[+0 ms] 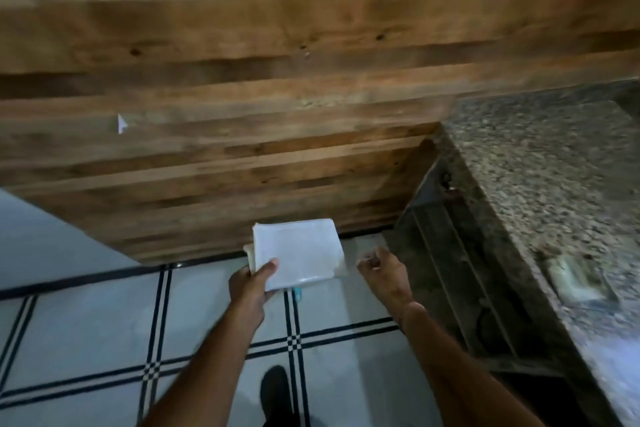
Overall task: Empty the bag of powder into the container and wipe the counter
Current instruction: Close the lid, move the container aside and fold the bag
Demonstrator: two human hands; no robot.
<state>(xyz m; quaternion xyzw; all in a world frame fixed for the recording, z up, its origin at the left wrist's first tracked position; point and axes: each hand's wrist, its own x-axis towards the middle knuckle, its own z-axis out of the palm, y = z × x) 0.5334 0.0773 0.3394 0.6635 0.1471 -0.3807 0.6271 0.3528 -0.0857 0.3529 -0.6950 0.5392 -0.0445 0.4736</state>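
My left hand holds a flat white bag of powder by its near left corner, thumb on top, out in front of me above the floor. To the right of the bag, my right hand hangs in the air with loosely curled fingers and holds nothing. The speckled granite counter runs along the right side. No container is in view.
A wooden plank wall fills the upper part of the view. Below is a white tiled floor with black lines. A pale blurred object lies on the counter. A dark shelf space lies under the counter. My foot shows at the bottom.
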